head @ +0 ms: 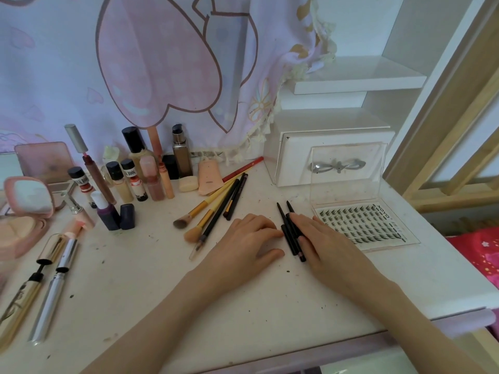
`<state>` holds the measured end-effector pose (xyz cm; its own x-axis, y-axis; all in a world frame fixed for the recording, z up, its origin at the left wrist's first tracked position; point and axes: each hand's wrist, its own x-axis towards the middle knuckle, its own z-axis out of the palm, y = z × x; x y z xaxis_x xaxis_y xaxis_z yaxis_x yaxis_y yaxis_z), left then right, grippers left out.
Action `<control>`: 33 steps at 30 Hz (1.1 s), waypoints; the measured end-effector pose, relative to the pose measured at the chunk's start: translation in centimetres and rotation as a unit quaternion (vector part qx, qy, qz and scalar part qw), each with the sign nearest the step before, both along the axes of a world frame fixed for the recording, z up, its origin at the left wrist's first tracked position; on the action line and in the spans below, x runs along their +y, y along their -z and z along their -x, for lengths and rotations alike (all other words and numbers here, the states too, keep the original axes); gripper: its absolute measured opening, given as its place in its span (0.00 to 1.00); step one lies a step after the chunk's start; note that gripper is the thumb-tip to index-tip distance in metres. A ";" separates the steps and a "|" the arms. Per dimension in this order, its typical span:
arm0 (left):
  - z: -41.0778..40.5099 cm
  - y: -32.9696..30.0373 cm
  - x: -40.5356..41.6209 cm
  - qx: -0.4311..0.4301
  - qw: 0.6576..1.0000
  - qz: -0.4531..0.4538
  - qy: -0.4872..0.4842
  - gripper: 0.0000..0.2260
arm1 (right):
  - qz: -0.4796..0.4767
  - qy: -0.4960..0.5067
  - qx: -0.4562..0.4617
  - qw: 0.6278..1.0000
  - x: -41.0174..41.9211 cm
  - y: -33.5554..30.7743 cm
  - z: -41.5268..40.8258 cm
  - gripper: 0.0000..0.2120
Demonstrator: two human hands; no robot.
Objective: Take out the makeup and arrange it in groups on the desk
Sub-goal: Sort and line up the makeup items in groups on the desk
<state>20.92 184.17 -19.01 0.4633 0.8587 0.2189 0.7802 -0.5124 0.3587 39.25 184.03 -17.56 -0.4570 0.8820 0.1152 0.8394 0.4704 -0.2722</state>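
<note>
Black liner pencils [290, 233] lie side by side between my two hands, near the right edge of the desk [243, 306] just beside the open lash tray [361, 225]; my left hand [243, 241] rests flat with fingers relaxed, fingertips touching the pencils, while my right hand [324, 238] presses them with straight fingers. I judge I'm squaring up the pencil group, with brushes [210, 211], bottles [129, 179] and compacts [24, 211] already grouped toward the left edge. Next I should nudge the pencils parallel, gently, lest they roll.
</note>
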 end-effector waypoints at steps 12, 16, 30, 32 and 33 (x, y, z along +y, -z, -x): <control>7.5 -1.4 1.2 -0.049 0.974 -0.090 -0.203 0.11 | -0.093 -0.104 -0.003 0.990 5.7 -1.0 6.8 0.17; 8.7 -0.7 1.1 -0.089 0.968 -0.066 -0.224 0.15 | -0.121 -0.125 -0.083 0.981 7.7 -0.3 8.9 0.18; 8.8 -0.8 1.1 -0.155 0.958 -0.078 -0.230 0.12 | -0.187 -0.240 -0.188 0.934 9.9 -1.2 8.6 0.09; 8.7 -1.1 0.9 -0.175 0.953 -0.079 -0.232 0.12 | -0.178 -0.220 -0.100 0.954 9.6 -1.1 8.2 0.05; 8.6 -1.2 0.9 -0.187 0.951 -0.075 -0.234 0.12 | -0.155 -0.184 -0.026 0.970 9.1 -1.4 8.0 0.04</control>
